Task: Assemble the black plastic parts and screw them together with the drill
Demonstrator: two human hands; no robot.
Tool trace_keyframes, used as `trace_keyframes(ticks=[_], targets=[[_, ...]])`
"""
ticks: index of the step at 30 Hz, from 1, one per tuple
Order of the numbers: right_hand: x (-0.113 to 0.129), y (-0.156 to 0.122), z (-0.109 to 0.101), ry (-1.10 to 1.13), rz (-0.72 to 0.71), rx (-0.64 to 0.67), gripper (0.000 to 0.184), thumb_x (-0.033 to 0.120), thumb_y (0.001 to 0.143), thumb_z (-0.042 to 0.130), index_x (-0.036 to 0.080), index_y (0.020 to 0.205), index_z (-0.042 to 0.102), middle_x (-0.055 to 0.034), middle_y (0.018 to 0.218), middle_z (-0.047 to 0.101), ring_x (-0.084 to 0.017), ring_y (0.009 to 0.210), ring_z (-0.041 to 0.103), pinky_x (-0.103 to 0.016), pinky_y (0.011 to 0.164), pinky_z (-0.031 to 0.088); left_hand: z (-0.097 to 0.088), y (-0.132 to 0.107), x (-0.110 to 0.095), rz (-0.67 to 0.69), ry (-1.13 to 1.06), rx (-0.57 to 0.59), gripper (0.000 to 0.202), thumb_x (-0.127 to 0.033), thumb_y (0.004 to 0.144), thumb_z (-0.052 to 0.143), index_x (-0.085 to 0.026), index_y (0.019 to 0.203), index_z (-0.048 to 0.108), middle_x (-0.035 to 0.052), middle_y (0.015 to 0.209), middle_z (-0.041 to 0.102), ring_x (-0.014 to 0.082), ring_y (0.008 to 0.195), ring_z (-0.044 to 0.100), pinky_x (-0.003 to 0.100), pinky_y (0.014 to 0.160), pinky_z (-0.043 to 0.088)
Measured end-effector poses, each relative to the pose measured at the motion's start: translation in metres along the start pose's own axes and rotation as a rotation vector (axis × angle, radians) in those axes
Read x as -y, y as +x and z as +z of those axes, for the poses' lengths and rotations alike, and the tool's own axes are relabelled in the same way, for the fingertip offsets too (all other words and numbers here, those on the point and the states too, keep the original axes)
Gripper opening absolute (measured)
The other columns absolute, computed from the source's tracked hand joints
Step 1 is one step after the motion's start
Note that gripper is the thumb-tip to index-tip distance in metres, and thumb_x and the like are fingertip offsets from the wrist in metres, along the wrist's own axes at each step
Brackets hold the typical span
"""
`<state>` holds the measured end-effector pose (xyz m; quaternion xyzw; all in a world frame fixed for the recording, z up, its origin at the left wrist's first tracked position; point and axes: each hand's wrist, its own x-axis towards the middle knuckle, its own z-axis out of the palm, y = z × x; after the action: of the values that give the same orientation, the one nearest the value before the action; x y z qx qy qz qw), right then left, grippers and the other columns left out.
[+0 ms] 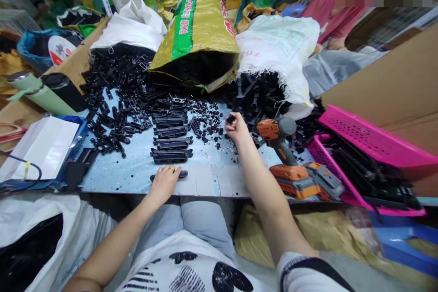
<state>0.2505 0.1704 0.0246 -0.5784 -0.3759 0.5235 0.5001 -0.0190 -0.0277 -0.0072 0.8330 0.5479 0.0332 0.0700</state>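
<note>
My left hand [165,182] rests near the table's front edge, fingers curled over a long black plastic bar [181,174] that lies flat on the blue table [137,171]. My right hand [236,128] reaches farther out and pinches a small black plastic piece [231,119] among scattered black parts [205,121]. Stacked black bars [171,139] lie between the two hands. An orange cordless drill [285,155] stands just right of my right forearm.
Open sacks, a yellow-green one [198,27] and white ones [277,50], spill black parts onto the back of the table. Pink plastic baskets [372,143] sit at right, a white box [41,146] and green bottle [41,93] at left. Another person in pink [328,13] sits behind.
</note>
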Motion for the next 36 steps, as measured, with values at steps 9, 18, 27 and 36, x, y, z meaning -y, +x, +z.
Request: trace_keyframes(ticks=[9,18,27,36], targets=[[-0.06,-0.147,-0.023,0.091,0.209,0.735,0.037,0.048,0.076,0.063,0.02,0.091,0.046,0.0068,0.059,0.049,-0.007,0.046,0.042,-0.019,0.046,0.034,0.01,0.013,0.004,0.075,-0.114,0.026,0.027,-0.026,0.093,0.042,-0.016,0.115,0.054,0.0091,0.101,0.059,0.0226,0.093,0.053,0.035,0.082,0.043],[-0.052,-0.163,-0.034,-1.215,-0.369,0.961,0.047,0.057,0.088,0.044,0.021,0.116,0.053,-0.0064,0.09,0.066,-0.02,0.081,0.061,-0.027,0.07,0.039,0.002,0.016,0.006,0.14,-0.162,0.061,0.029,-0.027,0.093,0.04,-0.015,0.116,0.053,0.0102,0.102,0.058,0.0234,0.095,0.051,0.035,0.083,0.043],[-0.048,-0.166,0.0,-1.552,-0.671,0.901,0.038,0.051,0.093,0.037,0.02,0.103,0.056,-0.0062,0.092,0.065,-0.017,0.078,0.061,-0.025,0.06,0.031,-0.007,0.016,0.003,0.124,-0.185,0.095,0.037,-0.041,0.091,0.041,-0.018,0.119,0.049,0.01,0.107,0.056,0.0249,0.099,0.052,0.037,0.084,0.043],[-0.029,-0.192,0.01,-1.646,-0.879,0.712,0.038,0.047,0.097,0.028,0.021,0.103,0.055,-0.0054,0.09,0.061,-0.017,0.077,0.058,-0.028,0.064,0.027,-0.003,0.002,0.011,0.178,-0.281,-0.111,0.061,-0.06,0.074,0.059,-0.018,0.115,0.046,0.0117,0.109,0.058,0.0276,0.099,0.057,0.038,0.082,0.047]])
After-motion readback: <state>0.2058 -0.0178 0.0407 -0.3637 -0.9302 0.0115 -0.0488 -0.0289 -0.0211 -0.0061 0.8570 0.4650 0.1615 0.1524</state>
